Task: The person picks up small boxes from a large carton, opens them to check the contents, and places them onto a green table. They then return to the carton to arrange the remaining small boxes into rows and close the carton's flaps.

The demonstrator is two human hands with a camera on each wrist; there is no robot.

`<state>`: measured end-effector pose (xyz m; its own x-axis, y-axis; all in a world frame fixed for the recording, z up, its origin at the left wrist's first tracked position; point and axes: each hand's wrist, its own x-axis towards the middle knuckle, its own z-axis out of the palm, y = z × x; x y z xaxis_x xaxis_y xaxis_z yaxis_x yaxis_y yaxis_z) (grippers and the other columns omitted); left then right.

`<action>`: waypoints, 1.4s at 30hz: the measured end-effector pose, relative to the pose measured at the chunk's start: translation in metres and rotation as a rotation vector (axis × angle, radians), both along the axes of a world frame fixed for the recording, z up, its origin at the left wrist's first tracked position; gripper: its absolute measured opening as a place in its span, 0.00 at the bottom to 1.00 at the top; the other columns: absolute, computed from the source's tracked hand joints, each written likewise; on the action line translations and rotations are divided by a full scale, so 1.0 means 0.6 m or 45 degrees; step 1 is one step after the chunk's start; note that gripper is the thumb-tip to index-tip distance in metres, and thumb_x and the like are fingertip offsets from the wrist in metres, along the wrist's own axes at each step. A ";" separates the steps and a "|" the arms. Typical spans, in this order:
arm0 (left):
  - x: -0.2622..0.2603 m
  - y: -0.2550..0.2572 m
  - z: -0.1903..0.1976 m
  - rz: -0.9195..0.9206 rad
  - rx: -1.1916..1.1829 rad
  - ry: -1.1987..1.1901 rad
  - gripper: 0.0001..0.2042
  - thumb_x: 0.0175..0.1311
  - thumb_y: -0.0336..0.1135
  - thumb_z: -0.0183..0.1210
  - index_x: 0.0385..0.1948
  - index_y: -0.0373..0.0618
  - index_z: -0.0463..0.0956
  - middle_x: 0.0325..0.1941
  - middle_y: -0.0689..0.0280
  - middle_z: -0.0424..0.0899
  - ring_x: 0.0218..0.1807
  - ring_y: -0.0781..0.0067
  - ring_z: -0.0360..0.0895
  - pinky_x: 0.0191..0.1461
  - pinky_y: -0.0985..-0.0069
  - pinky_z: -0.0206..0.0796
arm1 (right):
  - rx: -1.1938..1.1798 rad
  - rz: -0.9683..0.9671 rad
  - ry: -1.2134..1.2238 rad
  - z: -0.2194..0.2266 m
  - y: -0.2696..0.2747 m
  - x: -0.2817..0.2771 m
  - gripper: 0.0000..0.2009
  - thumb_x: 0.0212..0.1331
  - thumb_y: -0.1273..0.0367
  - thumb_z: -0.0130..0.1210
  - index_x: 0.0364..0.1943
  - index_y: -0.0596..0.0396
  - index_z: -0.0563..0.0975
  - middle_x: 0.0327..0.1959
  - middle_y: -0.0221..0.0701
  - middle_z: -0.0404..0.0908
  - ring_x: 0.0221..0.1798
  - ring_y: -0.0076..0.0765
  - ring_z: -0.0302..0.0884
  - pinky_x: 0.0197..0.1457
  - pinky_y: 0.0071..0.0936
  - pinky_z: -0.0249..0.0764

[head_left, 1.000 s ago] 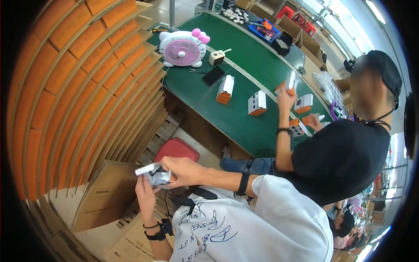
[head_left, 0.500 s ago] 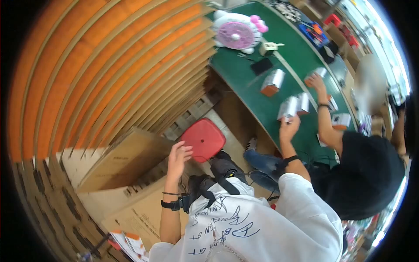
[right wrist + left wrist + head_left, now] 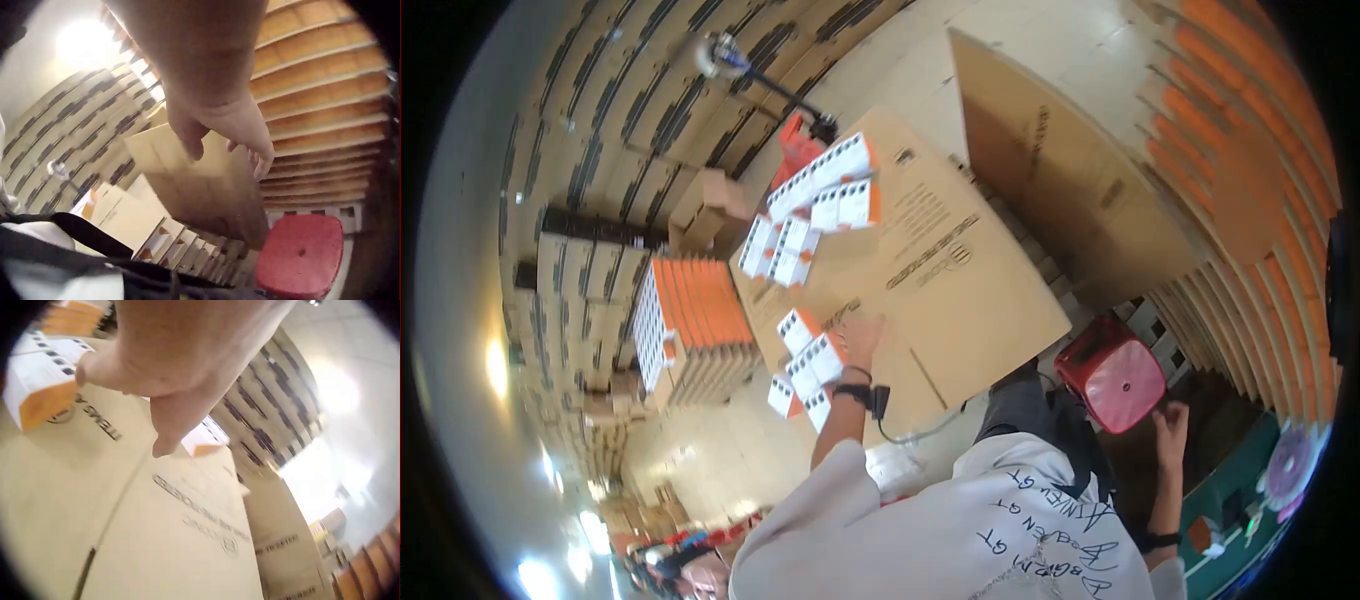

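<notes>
My left hand reaches over a large printed cardboard sheet, beside a cluster of small white-and-orange boxes. In the left wrist view the fingers of this left hand point down, spread from the thumb, with nothing between them. One white-and-orange box stands just beyond the thumb. My right hand hangs beside a red plastic stool. Seen from the right wrist, that right hand has loosely bent fingers and holds nothing.
More small boxes stand in rows farther along the cardboard. A stack of orange-and-white boxes rises to the left. A folded cardboard panel leans at the upper right by orange layered stacks. The green table is lower right.
The box I held a second ago left my hands at the green table. I have turned away to the cardboard; my left hand has moved over it beside the boxes.
</notes>
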<state>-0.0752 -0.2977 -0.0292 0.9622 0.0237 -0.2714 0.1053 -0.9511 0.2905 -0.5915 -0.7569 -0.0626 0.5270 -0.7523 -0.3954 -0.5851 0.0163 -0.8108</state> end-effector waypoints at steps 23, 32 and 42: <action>-0.280 -0.307 0.173 -1.100 -0.794 -0.238 0.63 0.41 0.45 0.79 0.75 0.33 0.38 0.72 0.40 0.56 0.72 0.41 0.59 0.73 0.52 0.55 | 0.150 0.262 -0.632 0.256 0.196 0.354 0.50 0.49 0.60 0.76 0.71 0.57 0.53 0.61 0.52 0.69 0.66 0.49 0.69 0.67 0.41 0.68; -0.359 -0.558 0.371 -2.124 -1.141 0.734 0.31 0.58 0.38 0.71 0.63 0.39 0.72 0.59 0.54 0.76 0.62 0.58 0.74 0.66 0.65 0.66 | -0.075 0.220 -0.504 0.407 0.106 0.079 0.50 0.43 0.69 0.77 0.71 0.50 0.55 0.54 0.46 0.78 0.60 0.47 0.77 0.63 0.37 0.73; -0.455 -0.600 0.327 -2.451 -0.624 0.978 0.20 0.63 0.27 0.59 0.58 0.36 0.76 0.45 0.53 0.87 0.44 0.61 0.86 0.53 0.70 0.76 | -0.140 0.032 -0.626 0.385 0.184 -0.029 0.56 0.41 0.70 0.77 0.74 0.49 0.48 0.59 0.44 0.65 0.65 0.45 0.68 0.70 0.40 0.67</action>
